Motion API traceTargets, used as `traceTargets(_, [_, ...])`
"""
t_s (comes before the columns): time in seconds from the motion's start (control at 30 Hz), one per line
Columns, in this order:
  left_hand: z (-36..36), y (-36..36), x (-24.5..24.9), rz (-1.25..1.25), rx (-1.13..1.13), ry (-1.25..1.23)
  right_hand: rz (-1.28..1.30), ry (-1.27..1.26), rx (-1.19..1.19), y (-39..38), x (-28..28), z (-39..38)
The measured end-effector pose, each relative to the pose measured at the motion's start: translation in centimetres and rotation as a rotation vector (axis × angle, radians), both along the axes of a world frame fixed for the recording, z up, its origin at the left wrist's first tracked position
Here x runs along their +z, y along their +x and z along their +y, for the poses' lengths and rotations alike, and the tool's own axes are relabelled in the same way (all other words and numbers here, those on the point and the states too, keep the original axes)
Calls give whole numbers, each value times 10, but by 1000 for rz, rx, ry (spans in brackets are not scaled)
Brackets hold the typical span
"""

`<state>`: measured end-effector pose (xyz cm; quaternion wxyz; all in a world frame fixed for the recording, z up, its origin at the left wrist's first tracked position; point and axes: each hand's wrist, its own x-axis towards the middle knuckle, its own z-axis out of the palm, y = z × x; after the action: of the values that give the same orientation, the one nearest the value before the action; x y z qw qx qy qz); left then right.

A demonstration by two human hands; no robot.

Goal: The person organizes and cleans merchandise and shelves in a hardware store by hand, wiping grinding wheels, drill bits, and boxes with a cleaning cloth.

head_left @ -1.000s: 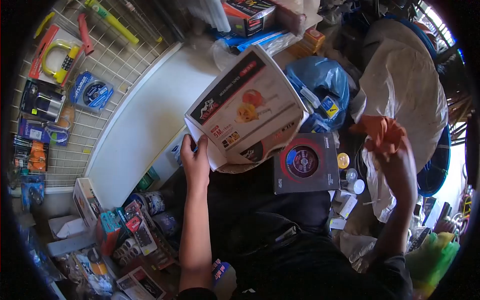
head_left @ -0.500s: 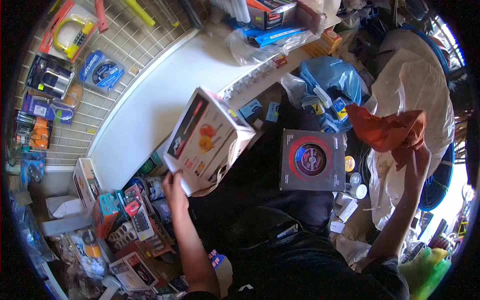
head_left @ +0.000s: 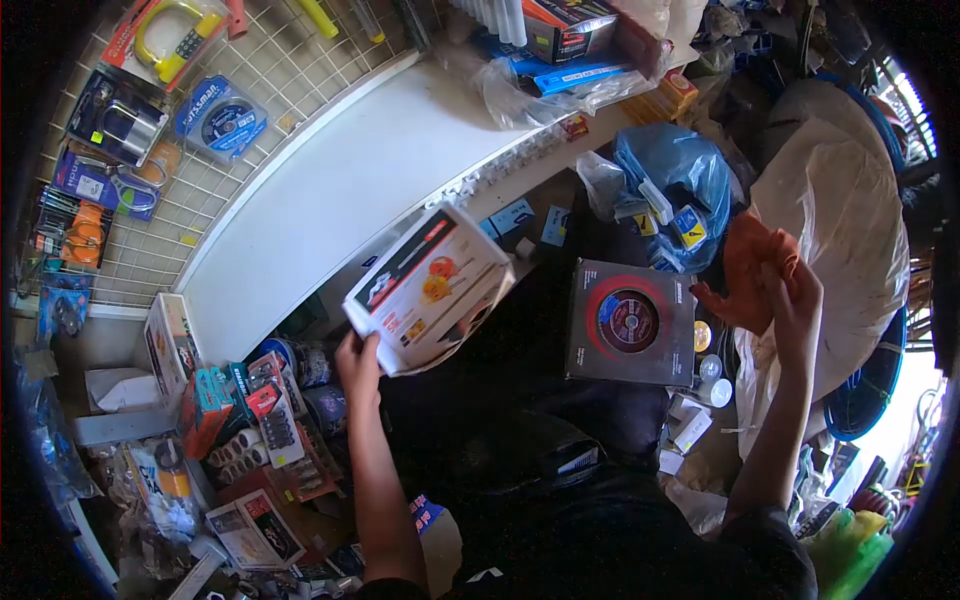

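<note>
My left hand (head_left: 360, 370) grips the lower left corner of a white cardboard box (head_left: 425, 300) printed with orange pictures and a dark stripe. The box is tilted, and its near right edge looks worn. An orange-red cloth (head_left: 750, 270) is pinched in the fingers of my right hand (head_left: 795, 295) and hangs to the left of it. Between the two hands, a dark grey box (head_left: 675, 365) with a red ring and a round window lies by my legs. A cutting disc (head_left: 630, 321) shows through that window.
A white shelf (head_left: 300, 170) runs along the left, below a wire grid with packaged goods. Boxes and packets (head_left: 270, 420) crowd the lower left. A blue plastic bag (head_left: 665, 160) lies beyond the grey box, and a large pale sack (head_left: 840, 200) stands at right.
My right hand has come left and inward with the cloth, which now hangs lower. The white box has turned, showing its printed face more squarely. The camera view has shifted slightly.
</note>
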<state>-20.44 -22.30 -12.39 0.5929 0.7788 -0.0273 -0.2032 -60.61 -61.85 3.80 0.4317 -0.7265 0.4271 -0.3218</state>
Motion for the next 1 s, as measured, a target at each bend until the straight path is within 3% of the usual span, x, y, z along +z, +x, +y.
traceTargets(0.13, [-59,25,-31,-165,-164,189,93,21,37,0,-2,8])
traceTargets(0.2, [-90,40,-48,-433,-318,272,84,19,47,-1,-4,14])
traceTargets(0.27, [-124,42,-34,-576,-384,375,96,-8,13,-1,-2,19])
traceTargets(0.73, [-235,73,-128,-511,-333,564,165,57,-101,-32,-26,14])
traceTargets(0.87, [-228,73,-173,-467,-235,398,155,26,-57,-41,-31,9])
traceTargets(0.9, [-224,76,-187,-309,-222,238,109,36,-60,-41,-34,9])
traceTargets(0.93, [-218,75,-176,-156,-201,79,61,49,-58,-41,-38,9])
traceTargets(0.97, [-210,73,-165,-217,-314,124,123,15,-38,-42,-36,7])
traceTargets(1.0, [-197,64,-120,-281,-418,180,113,16,-54,-45,-44,3])
